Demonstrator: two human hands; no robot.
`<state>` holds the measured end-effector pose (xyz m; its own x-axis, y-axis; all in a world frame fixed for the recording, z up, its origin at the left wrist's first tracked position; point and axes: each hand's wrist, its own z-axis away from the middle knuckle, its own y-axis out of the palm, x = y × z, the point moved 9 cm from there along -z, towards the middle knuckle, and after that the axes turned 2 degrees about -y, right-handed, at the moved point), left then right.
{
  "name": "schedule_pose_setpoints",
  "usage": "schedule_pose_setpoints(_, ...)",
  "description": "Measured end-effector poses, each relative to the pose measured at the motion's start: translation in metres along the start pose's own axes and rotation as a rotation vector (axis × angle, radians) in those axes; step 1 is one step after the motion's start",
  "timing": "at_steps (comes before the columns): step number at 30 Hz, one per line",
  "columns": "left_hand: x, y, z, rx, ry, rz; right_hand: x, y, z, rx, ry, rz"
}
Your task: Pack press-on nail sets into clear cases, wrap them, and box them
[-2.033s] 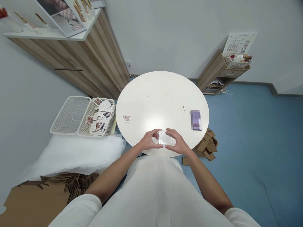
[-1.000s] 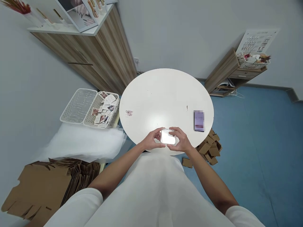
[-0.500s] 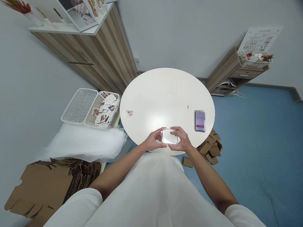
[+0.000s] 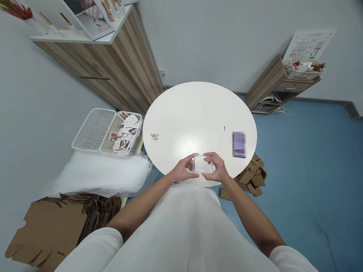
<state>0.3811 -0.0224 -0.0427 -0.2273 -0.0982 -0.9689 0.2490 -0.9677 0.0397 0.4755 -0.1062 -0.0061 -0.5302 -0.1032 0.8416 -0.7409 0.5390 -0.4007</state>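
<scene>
Between my two hands, over the near edge of the round white table (image 4: 198,109), is a small clear plastic box (image 4: 202,165). My left hand (image 4: 183,169) grips its left side, thumb along the near edge and fingers at the far corner. On the right side, my right hand (image 4: 217,167) holds it with fingers over the top and the thumb beneath the near edge. Whatever may be inside the box cannot be made out. A small printed card (image 4: 154,137) lies at the table's left, and a blurred purple packet (image 4: 239,144) at its right.
Left of the table stand a white basket (image 4: 135,149) of printed cards, a perforated white tray (image 4: 92,130), white translucent sheets (image 4: 99,170) and flattened cardboard boxes (image 4: 53,226). Folded brown boxes (image 4: 253,175) sit low at the right. A wooden cabinet (image 4: 133,64) rises behind left.
The bright glare on the clear box has faded. Both hands keep the same hold, and the view has shifted slightly.
</scene>
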Motion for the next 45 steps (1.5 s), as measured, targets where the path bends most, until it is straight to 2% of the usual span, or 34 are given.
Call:
schedule_pose_setpoints(5, 0.0, 0.006, -0.001, 0.032, -0.065, 0.178, -0.008, 0.001, -0.008, 0.018, 0.077, -0.033)
schedule_pose_setpoints(8, -0.002, 0.003, -0.003, 0.033, -0.082, 0.257, -0.015, 0.002, -0.011, 0.02, 0.109, -0.086)
schedule_pose_setpoints(14, 0.024, -0.02, -0.003, -0.125, -0.195, 0.217, -0.025, 0.007, -0.007, 0.032, 0.163, -0.165)
schedule_pose_setpoints(19, 0.036, -0.026, 0.002, -0.168, -0.203, 0.093, -0.041, 0.016, -0.003, 0.121, 0.378, -0.183)
schedule_pose_setpoints(25, 0.039, -0.023, 0.007, -0.13, -0.164, 0.05, -0.063, 0.016, -0.007, 0.022, 0.617, -0.377)
schedule_pose_setpoints(32, 0.039, -0.017, 0.009, -0.092, -0.143, 0.092, -0.076, 0.039, 0.0, 0.132, 0.818, -0.524)
schedule_pose_setpoints(35, 0.042, -0.018, 0.01, -0.124, -0.162, 0.108, -0.085, 0.046, 0.008, 0.156, 0.879, -0.54)
schedule_pose_setpoints(38, 0.048, -0.026, 0.01, -0.207, -0.191, 0.123, -0.094, 0.041, 0.017, 0.089, 0.862, -0.464)
schedule_pose_setpoints(42, 0.059, -0.036, 0.01, -0.286, -0.234, 0.104, -0.086, 0.023, 0.032, -0.054, 0.69, -0.246)
schedule_pose_setpoints(45, 0.067, -0.041, 0.008, -0.308, -0.257, 0.074, -0.077, 0.03, 0.051, -0.026, 0.686, -0.173)
